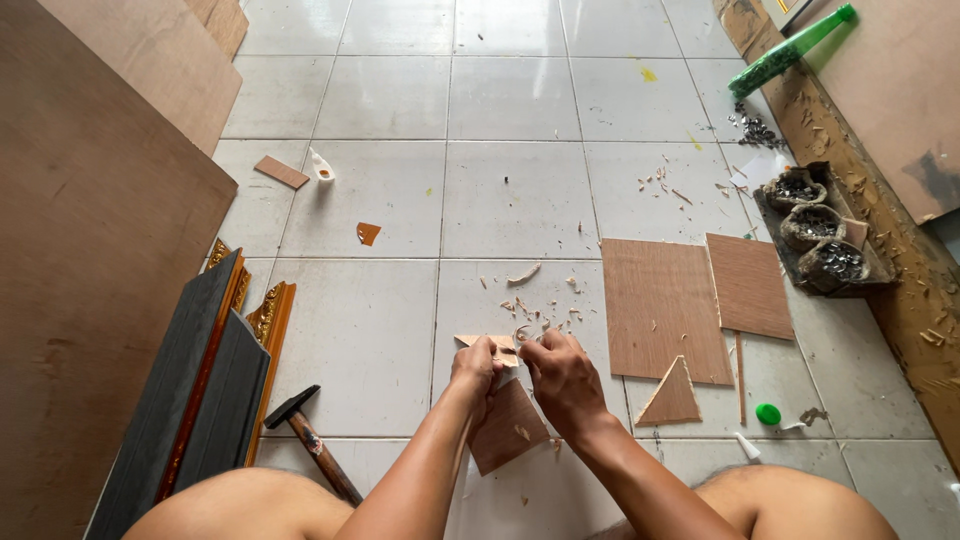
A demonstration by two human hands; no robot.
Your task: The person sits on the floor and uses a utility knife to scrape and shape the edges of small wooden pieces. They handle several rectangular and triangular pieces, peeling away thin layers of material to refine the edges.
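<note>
My left hand (476, 368) grips a thin brown plywood piece (510, 432) by its upper edge, holding it tilted above the tiled floor. My right hand (562, 378) is closed right beside it at the same edge, on something small that I cannot make out; a curled wood shaving sits between the two hands. Small wood shavings (540, 300) lie scattered on the tile just beyond my hands.
A hammer (312, 442) lies left of my knee beside dark and gilded frame mouldings (205, 385). Plywood sheets (665, 308), a triangular offcut (672, 396), a green cap (768, 413) and a tray of nail bags (820, 235) lie right. Large boards (90, 250) lean at left.
</note>
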